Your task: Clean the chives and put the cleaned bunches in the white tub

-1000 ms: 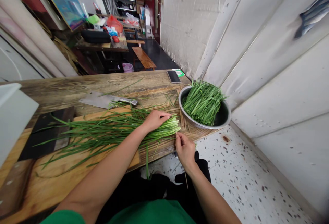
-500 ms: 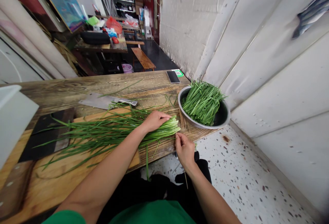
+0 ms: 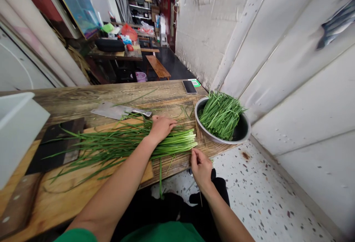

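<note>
A long bunch of garlic chives (image 3: 111, 142) lies across a wooden cutting board (image 3: 94, 175), its pale cut ends (image 3: 192, 138) pointing right. My left hand (image 3: 161, 128) rests palm down on top of the bunch, thumb and fingers apart; the fingertips are partly hidden. Just below the cut ends, my right hand (image 3: 201, 166) pinches a thin bamboo skewer (image 3: 201, 198), whose lower end sticks out beneath the hand. More chives (image 3: 221, 116) are heaped in a grey metal bowl (image 3: 197, 118) to the right.
A cleaver (image 3: 109, 110) lies behind the board, and a dark-bladed knife (image 3: 52, 145) lies on its left side. Loose skewers (image 3: 199, 133) lie beside the bowl. A phone (image 3: 189, 87) sits at the table's far edge. A white container (image 3: 22, 131) stands at left; a wall runs along the right.
My left hand has slid left along the bunch, away from the cut ends, and its fingers have spread. My right hand keeps its pinch near the cut ends. The camera view has shifted slightly.
</note>
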{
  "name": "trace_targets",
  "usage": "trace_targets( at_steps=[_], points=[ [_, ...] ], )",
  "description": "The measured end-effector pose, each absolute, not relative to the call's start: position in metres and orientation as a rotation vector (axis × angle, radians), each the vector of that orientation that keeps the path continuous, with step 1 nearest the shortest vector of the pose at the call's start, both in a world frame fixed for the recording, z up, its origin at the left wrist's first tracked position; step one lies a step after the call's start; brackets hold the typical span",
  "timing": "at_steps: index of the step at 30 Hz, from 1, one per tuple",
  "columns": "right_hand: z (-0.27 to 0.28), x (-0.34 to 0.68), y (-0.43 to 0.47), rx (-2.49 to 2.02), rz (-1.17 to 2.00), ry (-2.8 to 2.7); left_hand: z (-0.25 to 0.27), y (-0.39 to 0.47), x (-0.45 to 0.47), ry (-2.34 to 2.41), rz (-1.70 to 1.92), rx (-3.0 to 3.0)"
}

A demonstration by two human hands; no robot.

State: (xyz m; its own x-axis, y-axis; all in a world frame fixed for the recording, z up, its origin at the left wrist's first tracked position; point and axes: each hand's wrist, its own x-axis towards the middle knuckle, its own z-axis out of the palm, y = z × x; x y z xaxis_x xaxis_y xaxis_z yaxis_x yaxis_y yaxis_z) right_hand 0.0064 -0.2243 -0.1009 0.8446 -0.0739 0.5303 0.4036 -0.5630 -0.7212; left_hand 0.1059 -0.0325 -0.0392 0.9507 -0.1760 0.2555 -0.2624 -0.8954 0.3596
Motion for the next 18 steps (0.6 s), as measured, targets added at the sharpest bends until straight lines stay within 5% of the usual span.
trace_targets(
  at_steps=[18],
  points=[
    [-0.095,0.007,-0.226,-2.132,-0.568,-0.269,-0.030,-0.032,0.109,-0.123,0.306,2.020]
  ],
)
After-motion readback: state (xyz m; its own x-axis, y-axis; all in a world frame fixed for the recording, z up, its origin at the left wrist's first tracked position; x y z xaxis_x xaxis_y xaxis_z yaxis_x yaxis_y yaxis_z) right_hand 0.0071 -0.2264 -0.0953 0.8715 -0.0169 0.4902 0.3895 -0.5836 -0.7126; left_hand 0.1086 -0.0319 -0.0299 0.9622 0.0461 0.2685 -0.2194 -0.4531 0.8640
